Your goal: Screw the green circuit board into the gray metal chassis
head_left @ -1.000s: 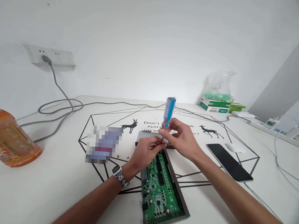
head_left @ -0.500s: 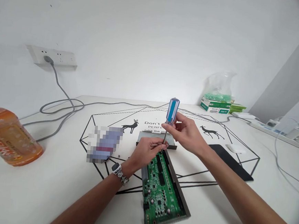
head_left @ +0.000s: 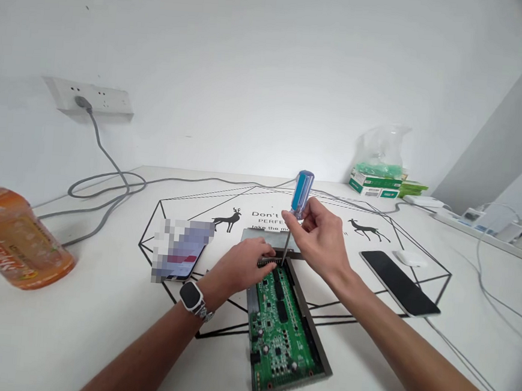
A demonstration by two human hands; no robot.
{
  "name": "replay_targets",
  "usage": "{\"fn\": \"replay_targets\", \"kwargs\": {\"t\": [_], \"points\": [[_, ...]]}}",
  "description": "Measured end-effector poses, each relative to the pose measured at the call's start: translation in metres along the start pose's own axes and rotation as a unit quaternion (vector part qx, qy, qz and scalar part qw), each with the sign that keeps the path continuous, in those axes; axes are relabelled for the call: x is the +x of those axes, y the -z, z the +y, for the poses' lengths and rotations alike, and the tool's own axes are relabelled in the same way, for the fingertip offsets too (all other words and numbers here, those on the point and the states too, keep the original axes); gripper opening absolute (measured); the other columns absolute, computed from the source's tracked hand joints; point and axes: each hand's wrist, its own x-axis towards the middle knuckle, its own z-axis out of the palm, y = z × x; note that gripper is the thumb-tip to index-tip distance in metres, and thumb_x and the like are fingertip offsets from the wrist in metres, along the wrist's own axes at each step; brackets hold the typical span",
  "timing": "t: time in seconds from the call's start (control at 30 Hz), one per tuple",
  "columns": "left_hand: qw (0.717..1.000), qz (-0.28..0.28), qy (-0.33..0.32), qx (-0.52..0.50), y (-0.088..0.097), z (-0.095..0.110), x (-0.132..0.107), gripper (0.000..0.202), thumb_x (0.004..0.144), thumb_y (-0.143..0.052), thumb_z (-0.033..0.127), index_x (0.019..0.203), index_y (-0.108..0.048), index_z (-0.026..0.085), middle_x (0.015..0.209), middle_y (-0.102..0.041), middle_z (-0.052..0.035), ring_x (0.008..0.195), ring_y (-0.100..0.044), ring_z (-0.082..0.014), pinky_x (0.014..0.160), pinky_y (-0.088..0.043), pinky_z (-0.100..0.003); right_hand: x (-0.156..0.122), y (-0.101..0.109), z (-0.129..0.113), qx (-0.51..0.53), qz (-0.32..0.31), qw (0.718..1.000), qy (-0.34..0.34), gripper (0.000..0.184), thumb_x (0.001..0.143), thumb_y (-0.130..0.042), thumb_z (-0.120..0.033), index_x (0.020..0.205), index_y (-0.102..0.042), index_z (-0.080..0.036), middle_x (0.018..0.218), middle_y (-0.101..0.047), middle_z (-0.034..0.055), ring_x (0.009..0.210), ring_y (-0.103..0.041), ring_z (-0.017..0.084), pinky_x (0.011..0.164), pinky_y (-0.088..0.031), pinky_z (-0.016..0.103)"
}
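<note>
My right hand (head_left: pixel 323 233) is closed round the lower part of a screwdriver (head_left: pixel 303 191) with a blue and clear handle. The screwdriver stands nearly upright, its shaft running down to the far end of a green circuit board (head_left: pixel 283 336). This board lies in a shallow grey metal case (head_left: pixel 317 344). My left hand (head_left: pixel 249 261) is at the case's far left corner, thumb and fingers apart, with nothing seen between them. Behind the case is a flat grey metal piece (head_left: pixel 269 239), partly hidden by my hands.
A partly blurred phone (head_left: pixel 186 256) lies left, a black-screened phone (head_left: pixel 399 281) right, beside a white earbud case (head_left: pixel 408 258). An orange drink bottle (head_left: pixel 17 239) stands far left. Grey cable (head_left: pixel 105 219) loops behind; boxes (head_left: pixel 374 185) and a power strip (head_left: pixel 488 234) sit right.
My left hand has moved a little left, and its thumb and fingers have parted from the pinch near the screwdriver's tip. My right hand still holds the screwdriver, slightly turned.
</note>
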Motion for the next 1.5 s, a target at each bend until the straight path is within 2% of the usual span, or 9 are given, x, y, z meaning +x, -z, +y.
{"fn": "replay_targets", "kwargs": {"t": [0.3, 0.47, 0.57, 0.7, 0.93, 1.07, 1.13, 1.23, 1.5], "points": [[0.996, -0.033, 0.027, 0.082, -0.001, 0.005, -0.003, 0.023, 0.094, -0.048, 0.027, 0.093, -0.070, 0.019, 0.089, -0.068, -0.0064, 0.083, -0.063, -0.0225, 0.071, -0.045, -0.033, 0.004, 0.027, -0.004, 0.193, 0.003, 0.981, -0.013, 0.025, 0.088, -0.065, -0.045, 0.090, -0.053, -0.023, 0.079, -0.062, -0.0008, 0.049, -0.059, 0.011, 0.041, -0.043, 0.024], [0.994, -0.033, -0.108, 0.005, -0.002, 0.028, -0.010, 0.055, 0.080, -0.067, 0.059, 0.117, -0.065, 0.018, 0.113, -0.065, -0.0090, 0.106, -0.056, -0.0273, 0.090, -0.043, -0.039, 0.000, 0.051, 0.013, 0.246, 0.078, 0.964, -0.058, 0.025, 0.092, -0.058, -0.048, 0.091, -0.050, -0.024, 0.065, -0.066, -0.0010, 0.042, -0.062, 0.016, 0.040, -0.048, 0.026], [0.983, -0.069, -0.168, -0.019, -0.011, 0.043, -0.008, 0.059, 0.072, -0.069, 0.068, 0.103, -0.071, 0.018, 0.102, -0.067, -0.0068, 0.097, -0.059, -0.0238, 0.085, -0.043, -0.035, -0.004, 0.059, 0.031, 0.270, 0.095, 0.952, -0.105, 0.028, 0.090, -0.061, -0.049, 0.087, -0.051, -0.023, 0.058, -0.064, -0.0022, 0.037, -0.057, 0.014, 0.037, -0.047, 0.026], [0.977, -0.072, -0.184, 0.076, -0.018, 0.054, 0.001, 0.055, 0.074, -0.064, 0.071, 0.081, -0.072, 0.016, 0.082, -0.066, -0.0051, 0.084, -0.060, -0.0225, 0.077, -0.040, -0.035, -0.005, 0.064, 0.042, 0.290, 0.103, 0.941, -0.142, 0.030, 0.087, -0.064, -0.050, 0.084, -0.053, -0.022, 0.058, -0.063, -0.0017, 0.037, -0.057, 0.013, 0.036, -0.046, 0.025], [0.977, -0.105, -0.003, 0.188, 0.001, 0.049, -0.008, 0.046, 0.082, -0.058, 0.053, 0.055, -0.058, 0.017, 0.052, -0.056, -0.0029, 0.050, -0.051, -0.0172, 0.049, -0.022, -0.030, -0.012, 0.057, 0.038, 0.313, 0.086, 0.934, -0.151, 0.029, 0.089, -0.062, -0.049, 0.087, -0.052, -0.022, 0.061, -0.064, -0.0015, 0.037, -0.059, 0.015, 0.037, -0.047, 0.026], [0.972, -0.170, 0.107, 0.122, 0.022, 0.030, -0.022, 0.048, 0.084, -0.052, 0.047, 0.045, -0.049, 0.018, 0.045, -0.053, -0.0017, 0.043, -0.047, -0.0147, 0.047, -0.025, -0.029, -0.023, 0.046, 0.037, 0.319, 0.037, 0.932, -0.167, 0.027, 0.092, -0.057, -0.049, 0.091, -0.049, -0.023, 0.066, -0.068, 0.0002, 0.040, -0.061, 0.016, 0.042, -0.050, 0.028], [0.963, -0.205, 0.167, 0.050, 0.035, 0.016, -0.026, 0.055, 0.086, -0.045, 0.057, 0.049, -0.054, 0.018, 0.050, -0.060, -0.0027, 0.045, -0.053, -0.0151, 0.048, -0.032, -0.028, -0.027, 0.040, 0.037, 0.326, 0.020, 0.930, -0.169, 0.027, 0.093, -0.056, -0.049, 0.092, -0.048, -0.023, 0.067, -0.069, 0.0008, 0.044, -0.063, 0.017, 0.045, -0.052, 0.029], [0.958, -0.178, 0.224, 0.013, 0.052, -0.010, -0.029, 0.045, 0.085, -0.047, 0.055, 0.063, -0.062, 0.019, 0.062, -0.068, -0.0027, 0.054, -0.060, -0.0167, 0.051, -0.037, -0.026, -0.032, 0.034, 0.035, 0.334, 0.010, 0.928, -0.166, 0.028, 0.094, -0.052, -0.051, 0.094, -0.046, -0.024, 0.070, -0.070, 0.0017, 0.048, -0.065, 0.018, 0.048, -0.053, 0.030], [0.953, -0.159, 0.256, 0.019, 0.065, -0.044, -0.033, 0.017, 0.068, -0.065, 0.037, 0.073, -0.068, 0.021, 0.077, -0.068, -0.0030, 0.071, -0.063, -0.0207, 0.056, -0.040, -0.027, -0.041, 0.027, 0.032, 0.349, -0.015, 0.920, -0.178, 0.032, 0.094, -0.049, -0.056, 0.095, -0.044, -0.025, 0.075, -0.073, 0.0031, 0.053, -0.067, 0.019, 0.055, -0.055, 0.032]]}}
